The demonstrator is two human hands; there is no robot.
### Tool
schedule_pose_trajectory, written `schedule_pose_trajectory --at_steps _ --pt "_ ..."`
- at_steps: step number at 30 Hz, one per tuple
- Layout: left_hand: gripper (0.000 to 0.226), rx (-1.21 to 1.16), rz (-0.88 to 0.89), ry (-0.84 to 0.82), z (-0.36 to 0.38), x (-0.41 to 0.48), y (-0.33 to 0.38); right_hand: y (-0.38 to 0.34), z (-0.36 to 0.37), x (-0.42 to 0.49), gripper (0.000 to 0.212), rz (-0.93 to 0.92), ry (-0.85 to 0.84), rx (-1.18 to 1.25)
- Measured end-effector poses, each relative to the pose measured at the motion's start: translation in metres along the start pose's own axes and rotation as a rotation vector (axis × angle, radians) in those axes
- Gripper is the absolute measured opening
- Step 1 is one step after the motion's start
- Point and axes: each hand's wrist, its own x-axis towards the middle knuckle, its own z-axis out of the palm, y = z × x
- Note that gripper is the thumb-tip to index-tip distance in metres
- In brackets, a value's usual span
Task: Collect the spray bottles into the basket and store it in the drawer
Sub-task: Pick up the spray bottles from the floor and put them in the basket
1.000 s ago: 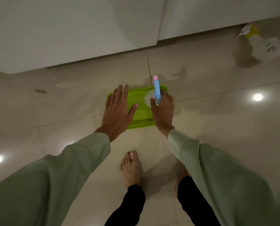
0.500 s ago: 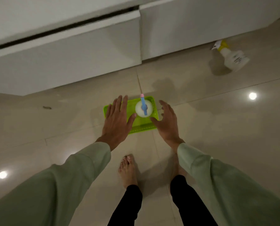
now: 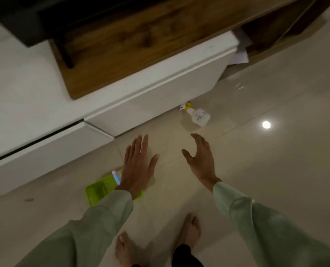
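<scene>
A green basket (image 3: 98,189) sits on the tiled floor, partly hidden under my left hand (image 3: 138,166). A spray bottle with a blue and pink top (image 3: 116,175) stands in it, mostly covered. My left hand hovers open above the basket, fingers spread. My right hand (image 3: 201,160) is open in the air to the right, holding nothing. A white spray bottle with a yellow collar (image 3: 197,115) lies on the floor beyond my right hand, close to the cabinet. The drawer (image 3: 160,87) of the white cabinet stands pulled out, showing its wooden inside.
White drawer fronts (image 3: 45,151) run along the left. An open wooden compartment with papers (image 3: 241,49) is at the upper right. My bare feet (image 3: 193,230) stand on the glossy tiles, which reflect a ceiling light (image 3: 266,124).
My right hand set the blue-topped bottle into the basket and let go. Both hands have lifted away, and the view has swung up and right to show the open drawer.
</scene>
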Motion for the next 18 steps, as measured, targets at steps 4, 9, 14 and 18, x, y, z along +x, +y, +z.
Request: schedule_pose_trajectory --at_steps 4,9,14,18 --pt "0.073 -0.029 0.045 -0.015 0.008 0.043 0.054 0.022 -0.041 0.038 0.069 0.038 0.017 -0.049" --pt "0.07 -0.019 0.086 -0.056 0.029 0.092 0.086 0.05 -0.059 0.089 0.07 0.073 -0.016 -0.125" --pt "0.07 0.006 0.082 -0.097 0.059 0.143 0.088 0.082 -0.047 0.14 0.076 0.049 -0.07 -0.197" --pt "0.069 0.026 0.095 -0.128 0.1 0.179 0.08 0.115 -0.021 0.179 0.085 0.019 -0.147 -0.269"
